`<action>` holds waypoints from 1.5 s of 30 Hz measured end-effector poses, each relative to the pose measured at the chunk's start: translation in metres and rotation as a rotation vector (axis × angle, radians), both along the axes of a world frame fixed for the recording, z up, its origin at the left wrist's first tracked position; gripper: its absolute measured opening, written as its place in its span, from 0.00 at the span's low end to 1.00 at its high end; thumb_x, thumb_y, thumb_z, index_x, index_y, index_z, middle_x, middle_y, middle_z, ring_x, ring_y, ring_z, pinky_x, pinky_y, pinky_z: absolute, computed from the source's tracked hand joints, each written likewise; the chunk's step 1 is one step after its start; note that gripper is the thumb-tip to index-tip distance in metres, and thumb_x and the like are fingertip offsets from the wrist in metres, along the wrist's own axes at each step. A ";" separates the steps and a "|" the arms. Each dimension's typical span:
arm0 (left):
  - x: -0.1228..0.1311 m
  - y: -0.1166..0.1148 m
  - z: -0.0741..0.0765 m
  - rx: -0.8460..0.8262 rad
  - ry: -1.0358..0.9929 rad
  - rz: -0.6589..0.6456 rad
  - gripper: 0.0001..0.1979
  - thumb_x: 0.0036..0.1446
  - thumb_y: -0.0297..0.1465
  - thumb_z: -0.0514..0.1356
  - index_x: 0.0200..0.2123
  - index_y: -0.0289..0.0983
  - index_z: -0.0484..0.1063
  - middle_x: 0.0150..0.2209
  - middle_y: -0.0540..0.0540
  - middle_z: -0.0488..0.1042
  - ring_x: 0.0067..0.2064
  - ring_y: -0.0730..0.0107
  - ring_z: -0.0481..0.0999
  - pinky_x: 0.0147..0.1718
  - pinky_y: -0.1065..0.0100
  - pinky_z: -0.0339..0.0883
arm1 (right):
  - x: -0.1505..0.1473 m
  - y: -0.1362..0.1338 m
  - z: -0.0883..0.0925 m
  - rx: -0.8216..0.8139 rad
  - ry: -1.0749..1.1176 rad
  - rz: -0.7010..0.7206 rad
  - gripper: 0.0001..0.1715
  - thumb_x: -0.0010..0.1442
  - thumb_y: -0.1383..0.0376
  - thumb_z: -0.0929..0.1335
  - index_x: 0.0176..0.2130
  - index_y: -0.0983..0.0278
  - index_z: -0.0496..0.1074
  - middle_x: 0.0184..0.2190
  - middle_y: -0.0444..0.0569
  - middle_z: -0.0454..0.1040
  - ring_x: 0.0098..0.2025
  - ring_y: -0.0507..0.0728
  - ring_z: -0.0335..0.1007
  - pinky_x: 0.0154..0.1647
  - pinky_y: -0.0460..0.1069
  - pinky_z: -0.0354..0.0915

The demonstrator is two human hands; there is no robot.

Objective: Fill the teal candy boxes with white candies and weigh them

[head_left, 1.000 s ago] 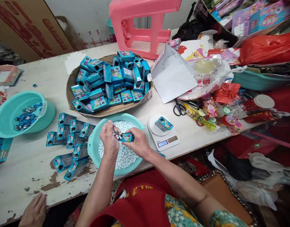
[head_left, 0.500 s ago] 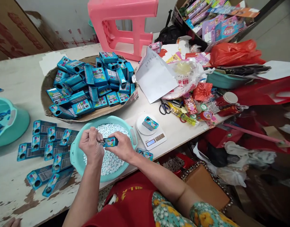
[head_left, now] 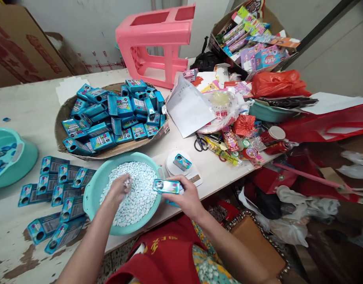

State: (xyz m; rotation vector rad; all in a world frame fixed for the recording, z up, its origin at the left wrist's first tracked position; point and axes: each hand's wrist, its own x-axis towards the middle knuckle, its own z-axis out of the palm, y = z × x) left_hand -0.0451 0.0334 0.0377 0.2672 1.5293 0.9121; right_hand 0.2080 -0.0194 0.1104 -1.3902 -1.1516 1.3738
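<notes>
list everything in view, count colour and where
basin: one, teal, near edge
white tablets: many, in that basin
box heap: many, blue, in cardboard tray behind basin
flat boxes: about ten, blue, left of basin
second basin: one, teal, far left
scale: one, white, right of basin
box on scale: one, blue
stool: one, pink, on its side, back
scissors: one pair, dark handles, beyond scale
red bag: one, far right
held box: one, blue
left hand: in basin, curled on tablets
right hand: holds held box by basin rim

The basin [head_left: 92,189] of pellets [head_left: 134,193] sits before me on the counter [head_left: 30,106]; the tray [head_left: 63,114] behind it, the scale [head_left: 175,169] to its right.
</notes>
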 end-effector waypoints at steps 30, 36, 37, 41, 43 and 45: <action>0.111 0.076 0.042 0.501 0.632 -1.089 0.07 0.51 0.34 0.57 0.31 0.37 0.72 0.29 0.48 0.73 0.31 0.67 0.70 0.31 0.69 0.61 | 0.162 -0.012 -0.049 -0.096 -0.141 -0.518 0.27 0.40 0.58 0.78 0.40 0.63 0.71 0.35 0.47 0.76 0.36 0.57 0.72 0.41 0.53 0.68; 0.053 0.044 0.042 0.451 0.972 -1.097 0.15 0.46 0.36 0.64 0.39 0.41 0.75 0.43 0.43 0.75 0.45 0.51 0.71 0.42 0.61 0.61 | 0.158 -0.011 -0.048 -0.101 -0.170 -0.547 0.27 0.40 0.57 0.78 0.39 0.64 0.72 0.35 0.48 0.76 0.36 0.57 0.72 0.41 0.54 0.69; 0.059 0.046 0.042 0.471 0.966 -1.086 0.15 0.49 0.37 0.62 0.42 0.41 0.74 0.44 0.43 0.75 0.45 0.52 0.72 0.43 0.61 0.61 | 0.156 -0.011 -0.047 -0.099 -0.176 -0.547 0.27 0.40 0.57 0.77 0.39 0.64 0.72 0.34 0.48 0.76 0.36 0.57 0.72 0.40 0.54 0.69; 0.105 0.065 0.043 0.617 0.897 -1.156 0.18 0.55 0.35 0.58 0.50 0.41 0.69 0.47 0.43 0.73 0.46 0.56 0.72 0.43 0.62 0.62 | 0.149 -0.012 -0.045 -0.100 -0.180 -0.539 0.27 0.40 0.57 0.77 0.40 0.64 0.72 0.34 0.48 0.76 0.36 0.57 0.72 0.40 0.54 0.69; 0.127 0.075 0.043 0.693 0.888 -1.212 0.20 0.54 0.33 0.58 0.52 0.41 0.67 0.50 0.43 0.71 0.49 0.56 0.70 0.46 0.62 0.61 | 0.147 -0.013 -0.046 -0.099 -0.185 -0.539 0.28 0.39 0.58 0.77 0.40 0.64 0.72 0.34 0.47 0.76 0.36 0.57 0.72 0.41 0.54 0.68; 0.145 0.082 0.040 0.737 0.893 -1.264 0.23 0.53 0.31 0.60 0.53 0.41 0.66 0.52 0.43 0.69 0.52 0.55 0.68 0.49 0.60 0.59 | 0.146 -0.016 -0.048 -0.093 -0.186 -0.542 0.28 0.39 0.58 0.77 0.40 0.63 0.72 0.35 0.47 0.76 0.36 0.56 0.72 0.41 0.54 0.68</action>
